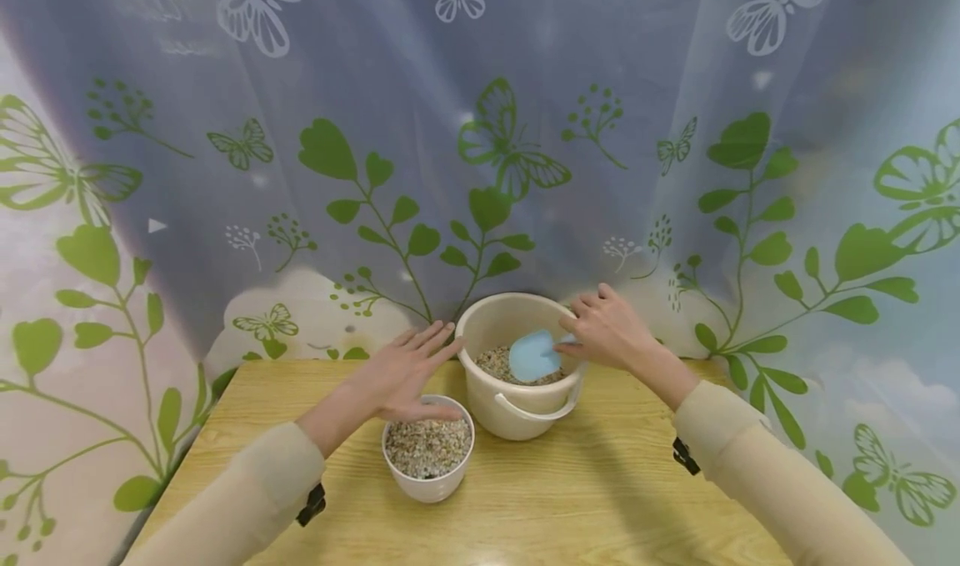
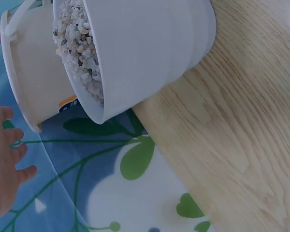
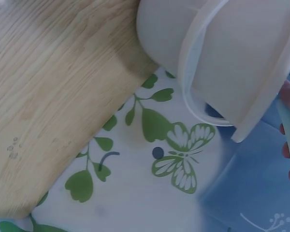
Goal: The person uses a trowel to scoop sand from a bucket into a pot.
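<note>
A cream bucket (image 1: pixel 517 408) with a white handle stands at the table's back edge, gravel (image 1: pixel 497 364) in its bottom. My right hand (image 1: pixel 609 326) grips the handle of a light blue scoop (image 1: pixel 534 356), whose blade is inside the bucket's mouth. In front and to the left is a smaller white pot (image 1: pixel 429 488), filled nearly to the rim with small mixed pebbles (image 1: pixel 426 448). Above that pot my left hand (image 1: pixel 401 374) spreads its straight fingers, the fingertips close to the bucket's rim. Whether they touch it I cannot tell. In the left wrist view the pot hides part of the bucket.
A pale wooden table (image 1: pixel 600 499) carries both containers. Directly behind it hangs a curtain (image 1: pixel 390 174) printed with green leaves and butterflies, which also runs along both sides. The bucket's white handle (image 3: pixel 186 82) hangs down its front.
</note>
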{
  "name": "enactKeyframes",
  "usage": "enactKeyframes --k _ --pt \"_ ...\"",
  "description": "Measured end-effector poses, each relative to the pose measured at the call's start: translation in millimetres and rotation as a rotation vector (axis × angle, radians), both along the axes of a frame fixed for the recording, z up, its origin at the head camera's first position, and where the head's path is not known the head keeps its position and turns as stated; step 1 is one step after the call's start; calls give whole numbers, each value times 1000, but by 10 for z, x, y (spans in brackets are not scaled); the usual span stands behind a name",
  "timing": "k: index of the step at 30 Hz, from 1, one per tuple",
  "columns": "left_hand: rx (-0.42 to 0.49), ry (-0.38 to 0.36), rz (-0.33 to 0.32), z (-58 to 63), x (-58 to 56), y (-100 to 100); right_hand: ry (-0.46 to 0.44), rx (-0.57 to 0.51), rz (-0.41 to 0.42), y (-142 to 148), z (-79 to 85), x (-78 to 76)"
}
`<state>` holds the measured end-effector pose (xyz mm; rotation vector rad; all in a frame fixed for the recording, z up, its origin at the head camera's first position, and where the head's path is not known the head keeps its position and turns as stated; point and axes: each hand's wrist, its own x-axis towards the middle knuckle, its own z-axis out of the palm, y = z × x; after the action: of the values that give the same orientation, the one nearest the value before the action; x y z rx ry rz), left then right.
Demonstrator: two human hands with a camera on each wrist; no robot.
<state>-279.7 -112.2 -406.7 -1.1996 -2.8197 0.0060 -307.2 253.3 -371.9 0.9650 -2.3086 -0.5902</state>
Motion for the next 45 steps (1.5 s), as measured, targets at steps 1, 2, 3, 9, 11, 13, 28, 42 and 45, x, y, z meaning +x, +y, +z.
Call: enactKeyframes --k 1,2,3,9,11,13,28,42,45 --pt "-1 -1 1 2 -6 14 -7 15 -2 -3 -1 -12" --pt "-2 2 2 6 -14 29 -16 30 -4 -6 -4 -27" --pt "-3 8 2 8 -23 42 -25 49 -8 -9 -6 -40" --pt "-32 42 15 -16 -94 98 -81 154 -18 -49 -36 -121" --pt "-41 43 19 -30 -109 113 -101 176 -16 -65 -50 -148" --pt "-46 39 21 -43 -116 126 -114 197 -12 -81 -63 -176" --pt "-62 46 32 -126 -120 202 -154 293 -13 -180 -99 -337" --pt "-72 77 39 -138 -116 211 -157 327 -59 -269 -147 -448" --pt "-77 73 42 -135 -113 214 -149 332 -53 -276 -167 -475"
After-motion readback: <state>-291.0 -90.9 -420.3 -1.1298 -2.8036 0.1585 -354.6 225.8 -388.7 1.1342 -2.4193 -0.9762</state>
